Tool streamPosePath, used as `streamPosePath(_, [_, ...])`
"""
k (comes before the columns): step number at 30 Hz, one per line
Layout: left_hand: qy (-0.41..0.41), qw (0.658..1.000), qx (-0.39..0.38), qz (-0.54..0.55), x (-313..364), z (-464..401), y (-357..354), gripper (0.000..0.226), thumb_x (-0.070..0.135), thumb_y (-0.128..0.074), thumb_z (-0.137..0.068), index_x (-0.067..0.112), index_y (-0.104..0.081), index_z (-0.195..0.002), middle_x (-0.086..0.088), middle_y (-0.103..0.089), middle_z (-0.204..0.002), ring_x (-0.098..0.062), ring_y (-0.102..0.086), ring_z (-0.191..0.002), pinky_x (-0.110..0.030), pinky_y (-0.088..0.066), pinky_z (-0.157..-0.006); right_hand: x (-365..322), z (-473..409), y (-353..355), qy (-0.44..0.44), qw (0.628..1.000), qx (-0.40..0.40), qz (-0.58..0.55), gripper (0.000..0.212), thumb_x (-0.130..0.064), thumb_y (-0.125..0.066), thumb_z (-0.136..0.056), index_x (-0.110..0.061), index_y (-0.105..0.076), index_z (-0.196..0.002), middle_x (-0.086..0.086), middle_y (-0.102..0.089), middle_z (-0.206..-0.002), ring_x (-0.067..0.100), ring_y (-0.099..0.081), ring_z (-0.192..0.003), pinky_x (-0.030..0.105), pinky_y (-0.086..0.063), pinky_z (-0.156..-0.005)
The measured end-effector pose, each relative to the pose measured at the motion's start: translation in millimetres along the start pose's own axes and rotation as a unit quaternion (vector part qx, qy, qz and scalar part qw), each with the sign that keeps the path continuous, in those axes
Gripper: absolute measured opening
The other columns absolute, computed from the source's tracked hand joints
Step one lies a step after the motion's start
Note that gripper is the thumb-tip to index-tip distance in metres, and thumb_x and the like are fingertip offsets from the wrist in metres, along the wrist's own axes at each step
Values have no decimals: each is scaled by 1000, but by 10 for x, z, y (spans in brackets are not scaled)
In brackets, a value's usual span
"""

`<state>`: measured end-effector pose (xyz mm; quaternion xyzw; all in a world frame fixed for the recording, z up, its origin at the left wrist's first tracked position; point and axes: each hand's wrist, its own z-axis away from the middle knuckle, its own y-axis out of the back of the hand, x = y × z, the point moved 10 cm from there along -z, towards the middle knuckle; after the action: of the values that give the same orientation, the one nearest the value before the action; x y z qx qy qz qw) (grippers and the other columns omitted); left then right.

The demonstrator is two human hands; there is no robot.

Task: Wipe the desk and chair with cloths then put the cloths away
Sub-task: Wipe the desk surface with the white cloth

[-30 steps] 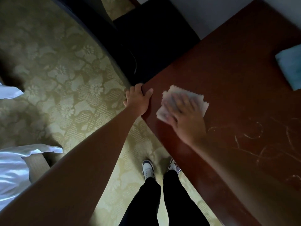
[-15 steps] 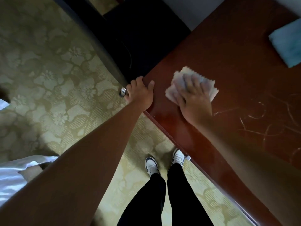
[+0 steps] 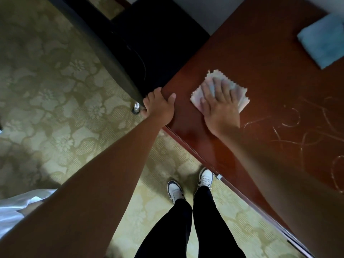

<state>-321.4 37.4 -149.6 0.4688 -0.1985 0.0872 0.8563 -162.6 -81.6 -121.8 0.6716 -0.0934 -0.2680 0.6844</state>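
A dark red wooden desk point(image 3: 260, 53) fills the right side. My right hand point(image 3: 218, 103) lies flat with spread fingers on a folded pale cloth point(image 3: 216, 74) near the desk's left corner, pressing it onto the top. My left hand point(image 3: 160, 107) grips that corner of the desk, thumb on top and fingers curled over the edge. A folded light blue cloth point(image 3: 322, 40) lies on the desk at the far right. The black chair point(image 3: 158, 34) stands just beyond the corner, its seat dark.
Pale scratch-like streaks point(image 3: 297, 131) mark the desk top to the right of my hand. A green patterned carpet point(image 3: 55, 90) covers the floor. My feet point(image 3: 189, 185) stand close to the desk's front edge. White fabric point(image 3: 16, 207) shows at the lower left.
My right hand has slid the pale cloth away from me, a little further onto the desk. My left hand has kept its hold on the corner.
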Motion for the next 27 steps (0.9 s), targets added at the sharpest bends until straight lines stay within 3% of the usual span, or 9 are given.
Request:
streamPosePath(2, [-6, 1000, 11, -5, 7, -3, 3, 62, 53, -37, -100, 20, -23, -151, -7, -27, -155, -28, -24, -142, -54, -24, -111, -286, 238, -118, 8, 1000, -8, 16, 56, -44, -10, -105, -23, -8, -157, 9, -9, -164, 33, -2, -151, 51, -5, -122])
streamPosePath(6, [-23, 998, 27, -59, 35, 32, 34, 63, 51, -35, -102, 19, -20, -154, -12, -18, -160, -32, -17, -146, -56, -18, -115, -662, 647, -242, 130, 989, -63, 38, 57, -43, -11, -105, -21, -12, -157, 9, -12, -164, 32, -5, -151, 51, -11, -122])
streamPosePath(10, [-138, 978, 87, -132, 372, 283, 50, 60, 45, -31, -104, 19, -17, -156, -10, -8, -165, -27, -3, -152, -52, -9, -118, 642, -214, 116, -3, 998, -41, 50, 67, -47, 2, -97, -19, -8, -157, 13, -13, -164, 36, -8, -150, 55, -10, -120])
streamPosePath(14, [-263, 951, 81, -138, 785, 534, -299, 54, 42, -27, -105, 19, -26, -154, -4, -19, -164, -22, -9, -152, -46, -8, -120, 1565, -430, 369, -69, 997, -16, 22, 57, -44, -11, -105, -22, -9, -158, 12, -9, -164, 36, -4, -151, 55, -10, -120])
streamPosePath(17, [-312, 934, 80, -154, 1091, 596, -549, 53, 40, -23, -105, 18, -33, -152, -3, -26, -162, -21, -14, -152, -46, -11, -121, 1028, 74, 275, 17, 999, 22, 35, 55, -39, -19, -104, -20, -20, -156, 16, -23, -161, 38, -15, -149, 63, -16, -116])
streamPosePath(19, [-310, 933, 99, -154, 1171, 602, -591, 54, 41, -20, -103, 18, -35, -151, -3, -29, -161, -21, -17, -151, -46, -13, -121, 600, 587, 118, 128, 992, 9, 20, 52, -38, -23, -105, -21, -30, -153, 12, -27, -160, 34, -15, -149, 58, -16, -119])
streamPosePath(22, [-303, 932, 123, -159, 1226, 604, -642, 54, 41, -23, -103, 18, -37, -150, -2, -31, -160, -21, -19, -151, -46, -13, -121, 1031, 570, 208, 193, 980, -13, 41, 50, -33, -30, -103, -21, -33, -151, 11, -27, -160, 35, -14, -150, 63, -16, -117])
streamPosePath(24, [-306, 930, 126, -159, 1234, 605, -661, 53, 40, -25, -103, 18, -39, -149, -3, -32, -160, -21, -20, -151, -48, -14, -122, 1733, 169, 414, 88, 995, 22, 41, 54, -35, -24, -102, -16, -29, -152, 17, -28, -159, 41, -19, -147, 68, -19, -113])
streamPosePath(27, [-307, 926, 136, -170, 1248, 619, -640, 52, 42, -31, -102, 18, -43, -147, -5, -34, -158, -24, -22, -150, -49, -16, -121, 2291, -76, 606, -94, 994, 54, -5, 57, -42, -16, -103, -20, -22, -156, 16, -20, -162, 39, -12, -149, 58, -10, -119])
